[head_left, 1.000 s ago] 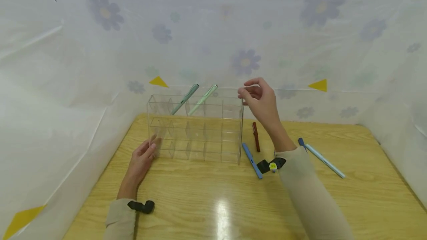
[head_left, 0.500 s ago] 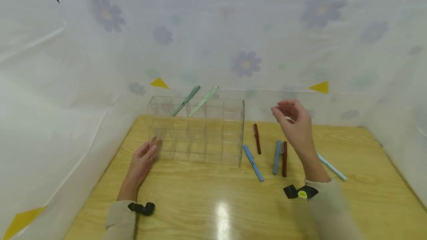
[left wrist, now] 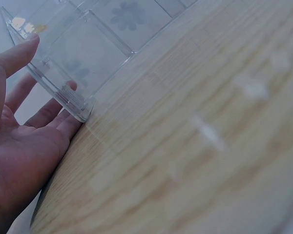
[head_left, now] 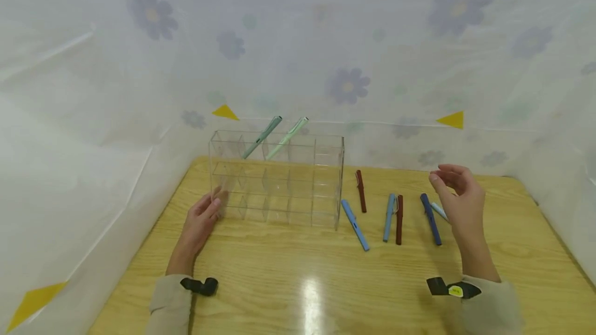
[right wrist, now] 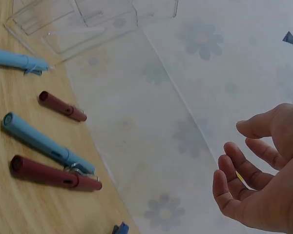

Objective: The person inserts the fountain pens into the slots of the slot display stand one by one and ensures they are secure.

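Observation:
A clear acrylic pen rack [head_left: 277, 185] with several compartments stands upright on the table. My left hand [head_left: 200, 218] holds its left side edge; the left wrist view shows the thumb in front of the side panel [left wrist: 53, 90] and the other fingers behind it. A dark green pen [head_left: 263, 137] and a light green pen [head_left: 287, 137] lean in the top row. My right hand [head_left: 463, 203] hovers at the right, fingers loosely bent and holding nothing. Below and left of it lies a dark blue pen [head_left: 430, 219]; a pale blue pen [head_left: 439, 211] is partly hidden behind the hand.
Right of the rack lie a blue pen [head_left: 355, 225] and a dark red pen [head_left: 361, 191]. Farther right, a grey-blue pen [head_left: 389, 217] lies beside another dark red pen [head_left: 399, 219]. A flowered white sheet [head_left: 372, 50] hangs behind the wooden table [head_left: 261, 283].
My right hand has moved from the rack's top right corner, rightward and down, uncovering the grey-blue, dark red and dark blue pens. The left hand stays at the rack's left edge.

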A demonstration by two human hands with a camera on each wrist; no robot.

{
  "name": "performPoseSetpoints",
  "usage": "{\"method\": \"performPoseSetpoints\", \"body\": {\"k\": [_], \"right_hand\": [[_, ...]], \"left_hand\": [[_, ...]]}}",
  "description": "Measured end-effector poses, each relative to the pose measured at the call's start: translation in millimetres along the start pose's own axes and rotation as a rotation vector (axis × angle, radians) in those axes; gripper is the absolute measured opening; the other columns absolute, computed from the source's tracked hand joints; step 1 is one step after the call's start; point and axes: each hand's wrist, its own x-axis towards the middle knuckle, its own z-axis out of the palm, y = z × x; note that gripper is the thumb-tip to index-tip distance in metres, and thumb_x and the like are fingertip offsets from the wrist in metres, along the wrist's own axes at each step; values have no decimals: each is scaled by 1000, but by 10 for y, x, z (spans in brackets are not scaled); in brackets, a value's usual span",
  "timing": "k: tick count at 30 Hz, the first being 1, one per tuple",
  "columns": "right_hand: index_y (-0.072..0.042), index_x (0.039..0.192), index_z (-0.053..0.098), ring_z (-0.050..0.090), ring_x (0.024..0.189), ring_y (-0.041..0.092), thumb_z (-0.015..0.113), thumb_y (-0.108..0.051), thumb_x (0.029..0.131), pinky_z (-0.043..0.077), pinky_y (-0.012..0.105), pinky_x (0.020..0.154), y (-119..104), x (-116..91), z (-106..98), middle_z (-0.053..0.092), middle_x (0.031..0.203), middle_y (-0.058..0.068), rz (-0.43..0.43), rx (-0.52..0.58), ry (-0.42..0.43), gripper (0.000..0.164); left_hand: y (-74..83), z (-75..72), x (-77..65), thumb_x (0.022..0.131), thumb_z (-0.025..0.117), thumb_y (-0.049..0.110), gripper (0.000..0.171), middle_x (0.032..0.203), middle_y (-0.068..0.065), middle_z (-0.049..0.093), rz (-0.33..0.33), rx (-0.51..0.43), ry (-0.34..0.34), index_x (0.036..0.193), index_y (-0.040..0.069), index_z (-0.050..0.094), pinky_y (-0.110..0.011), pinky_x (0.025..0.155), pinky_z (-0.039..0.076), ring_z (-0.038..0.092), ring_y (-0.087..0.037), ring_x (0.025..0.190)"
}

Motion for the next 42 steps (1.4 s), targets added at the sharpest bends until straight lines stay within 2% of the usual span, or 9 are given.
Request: {"method": "performPoseSetpoints", "body": {"k": [5, 8, 14, 19, 23, 27, 32, 37, 42], "right_hand": [[-1, 122, 68, 67, 90, 10, 73, -3, 94, 53, 15, 74, 244, 0, -153, 72, 103, -1, 91, 142, 50, 28], [0, 122, 68, 66, 90, 10, 73, 1, 94, 52, 15, 74, 376, 5, -215, 72, 103, 0, 103, 164, 65, 29], [-5, 120, 69, 64, 92, 7, 73, -4, 95, 49, 11, 79, 594, -7, -310, 70, 100, -7, 122, 0, 83, 25], [-14, 117, 68, 62, 90, 0, 73, -10, 96, 47, 8, 76, 786, -35, -400, 67, 97, -17, 162, -131, 34, 22], [-7, 121, 65, 59, 88, -5, 73, -15, 97, 46, 7, 74, 914, -64, -470, 65, 96, -20, 181, -227, -11, 26], [3, 128, 61, 56, 83, -10, 72, -21, 98, 45, 6, 72, 988, -84, -517, 69, 102, -3, 185, -342, -51, 40], [3, 130, 61, 51, 80, -15, 72, -21, 98, 42, 9, 70, 1048, -115, -549, 68, 115, 24, 156, -453, -139, 42], [2, 129, 63, 51, 81, -12, 73, -20, 98, 44, 20, 73, 1082, -122, -565, 69, 117, 24, 127, -521, -235, 39], [2, 126, 66, 61, 89, 15, 68, -21, 101, 45, 34, 76, 1060, -109, -546, 69, 115, 24, 153, -551, -228, 35]], "left_hand": [[-10, -3, 12, 111, 48, 19, 56, 164, -25, 27, 15, -7, 2, 160, -1, 28, -27, 101, 41, 31, -23, 147], [-15, -8, 14, 111, 47, 18, 56, 164, -24, 28, 24, -11, -1, 160, -1, 28, -27, 100, 41, 35, -18, 144], [-17, -14, -2, 111, 48, 18, 56, 162, -19, 36, 26, -10, 1, 160, -1, 29, -27, 95, 44, 41, -13, 139], [-10, -22, -9, 111, 49, 20, 57, 162, -18, 35, 10, -5, 20, 160, -1, 30, -27, 95, 44, 39, -12, 139], [-6, -22, -7, 111, 49, 20, 57, 163, -18, 35, 3, 1, 20, 160, -1, 29, -27, 97, 43, 38, -12, 139], [-4, -8, 1, 111, 50, 20, 57, 162, -17, 37, -5, -10, 16, 160, 0, 29, -27, 96, 43, 38, -14, 140], [9, 3, -6, 111, 50, 21, 58, 164, -20, 31, -11, -9, 14, 161, 0, 29, -26, 95, 43, 35, -16, 141], [16, 6, -12, 111, 49, 19, 58, 165, -23, 25, -7, -6, 12, 161, -1, 27, -25, 93, 43, 36, -14, 139], [13, 8, -12, 111, 49, 19, 58, 164, -18, 32, -5, -17, 17, 160, -2, 27, -25, 91, 43, 38, -13, 137]]}}
